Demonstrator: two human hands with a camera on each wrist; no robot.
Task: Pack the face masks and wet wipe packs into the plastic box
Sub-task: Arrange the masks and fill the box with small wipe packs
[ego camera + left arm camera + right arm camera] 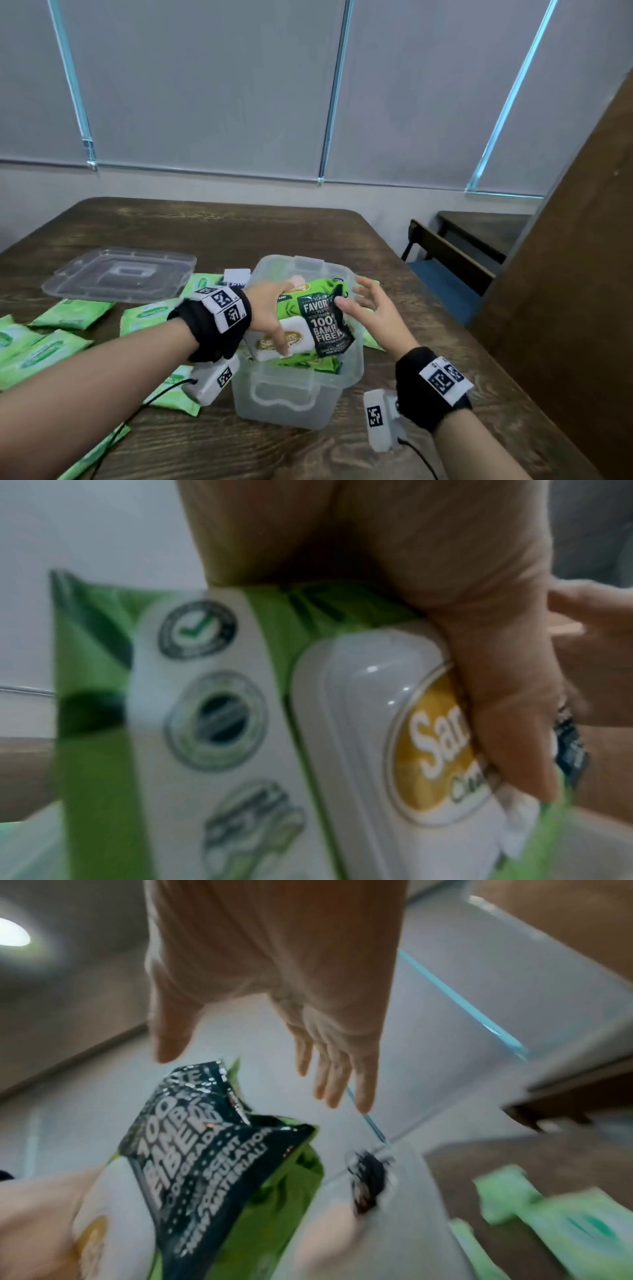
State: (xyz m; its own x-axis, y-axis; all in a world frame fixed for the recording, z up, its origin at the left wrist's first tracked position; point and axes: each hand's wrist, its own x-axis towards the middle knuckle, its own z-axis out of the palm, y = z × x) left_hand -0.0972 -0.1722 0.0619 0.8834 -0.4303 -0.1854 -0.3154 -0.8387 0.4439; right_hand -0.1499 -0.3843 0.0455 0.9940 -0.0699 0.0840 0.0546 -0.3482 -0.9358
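Note:
A large green wet wipe pack (308,325) with a white flip lid and a dark printed end hangs tilted over the clear plastic box (294,401). My left hand (287,317) grips it from the left, thumb on the white lid and fingers behind the far side. In the left wrist view the thumb (496,696) presses on the lid of the pack (205,696). My right hand (349,294) is open at the pack's right end with fingers spread, its thumb at the dark edge. From the right wrist, the right hand (251,1072) hovers just above the pack (212,1164). Another green pack lies underneath in the box.
The box's clear lid (120,274) lies on the wooden table (205,229) at the back left. Several small green wipe packs (72,313) are spread left of the box, a white packet (236,275) behind them. Another green pack (371,337) lies right of the box. A chair (445,260) stands beyond the table's right edge.

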